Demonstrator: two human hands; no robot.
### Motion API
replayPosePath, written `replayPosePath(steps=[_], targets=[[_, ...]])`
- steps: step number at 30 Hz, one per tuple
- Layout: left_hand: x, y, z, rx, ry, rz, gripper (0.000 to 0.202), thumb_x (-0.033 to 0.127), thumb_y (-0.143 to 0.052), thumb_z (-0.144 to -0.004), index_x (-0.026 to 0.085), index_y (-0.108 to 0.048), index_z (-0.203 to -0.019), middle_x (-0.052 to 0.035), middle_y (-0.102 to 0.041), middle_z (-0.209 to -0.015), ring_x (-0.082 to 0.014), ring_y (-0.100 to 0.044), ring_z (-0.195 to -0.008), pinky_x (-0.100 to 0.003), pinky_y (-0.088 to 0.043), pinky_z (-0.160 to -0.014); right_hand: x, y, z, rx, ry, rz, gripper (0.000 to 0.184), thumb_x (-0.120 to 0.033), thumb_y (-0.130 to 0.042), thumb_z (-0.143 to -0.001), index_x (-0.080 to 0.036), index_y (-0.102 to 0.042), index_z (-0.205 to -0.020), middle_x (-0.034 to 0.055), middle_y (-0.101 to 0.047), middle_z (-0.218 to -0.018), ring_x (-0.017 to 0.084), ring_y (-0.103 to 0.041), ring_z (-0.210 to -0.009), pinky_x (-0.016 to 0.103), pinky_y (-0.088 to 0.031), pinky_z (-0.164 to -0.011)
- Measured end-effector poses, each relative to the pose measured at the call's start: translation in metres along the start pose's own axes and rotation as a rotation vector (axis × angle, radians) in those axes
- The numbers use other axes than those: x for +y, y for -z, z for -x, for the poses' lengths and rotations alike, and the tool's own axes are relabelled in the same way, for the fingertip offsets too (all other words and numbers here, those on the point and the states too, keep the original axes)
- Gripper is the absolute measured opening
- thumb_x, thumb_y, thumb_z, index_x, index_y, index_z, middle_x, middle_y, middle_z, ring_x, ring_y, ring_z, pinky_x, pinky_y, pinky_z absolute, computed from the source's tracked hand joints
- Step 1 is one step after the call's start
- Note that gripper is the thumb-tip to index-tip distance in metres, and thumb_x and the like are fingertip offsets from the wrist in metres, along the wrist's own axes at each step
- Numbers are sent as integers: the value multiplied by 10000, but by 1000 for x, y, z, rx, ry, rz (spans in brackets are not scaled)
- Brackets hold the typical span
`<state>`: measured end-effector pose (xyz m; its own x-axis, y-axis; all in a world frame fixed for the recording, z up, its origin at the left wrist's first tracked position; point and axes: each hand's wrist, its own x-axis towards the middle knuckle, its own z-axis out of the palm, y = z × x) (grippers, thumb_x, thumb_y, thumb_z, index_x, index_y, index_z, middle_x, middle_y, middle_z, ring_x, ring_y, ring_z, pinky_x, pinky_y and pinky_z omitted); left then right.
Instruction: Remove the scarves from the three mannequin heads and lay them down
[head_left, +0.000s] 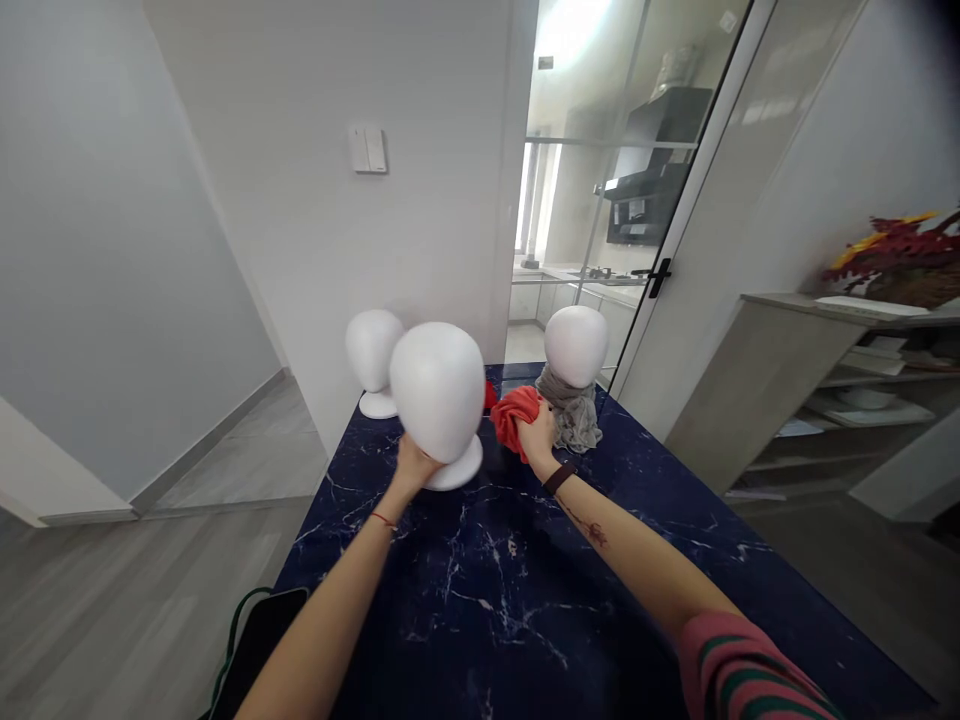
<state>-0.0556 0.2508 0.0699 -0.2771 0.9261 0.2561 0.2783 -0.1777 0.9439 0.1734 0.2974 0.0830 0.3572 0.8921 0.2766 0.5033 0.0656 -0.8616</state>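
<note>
A white mannequin head [437, 385] stands on its round base in front of me. My left hand [415, 466] is closed around its neck, with the fingertips hidden behind it. Bunched red fabric, probably a scarf [513, 415], is gripped in my right hand [538, 436], off the table and to the right of that head. A small piece of red cloth [490, 394] shows just behind the front head. Close beyond my right hand, a second white head [577, 345] has a grey scarf [576, 410] wrapped at its neck, draping onto the table.
A third white head [373, 352] stands bare at the back left of the dark blue marbled table [480, 600]. A black device [259, 650] with a green cable lies at the near left edge. Behind are a wall and a glass door [600, 230]; shelves [825, 400] stand right.
</note>
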Motion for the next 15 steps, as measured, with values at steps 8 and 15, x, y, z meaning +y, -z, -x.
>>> replayPosePath(steps=[8, 15], targets=[[-22, 110, -49, 68, -105, -298, 778, 241, -851, -394, 152, -531, -1098, -140, -555, -1253, -326, -421, -1259, -445, -300, -1091, -33, -62, 35, -655, 70, 396, 1016, -397, -732, -626, -108, -196, -1440, 274, -209, -1437, 408, -276, -1320, 519, -282, -1019], [-40, 123, -42, 9, -60, -221, 805, 268, -855, -430, 183, -537, -1164, -136, -560, -1273, -351, -463, -1223, -474, -352, -1063, -6, -23, 46, -653, 572, 563, 940, -273, -800, -593, -356, -324, -1399, 104, -85, -1537, 409, -26, -1386, 590, -220, -1029]])
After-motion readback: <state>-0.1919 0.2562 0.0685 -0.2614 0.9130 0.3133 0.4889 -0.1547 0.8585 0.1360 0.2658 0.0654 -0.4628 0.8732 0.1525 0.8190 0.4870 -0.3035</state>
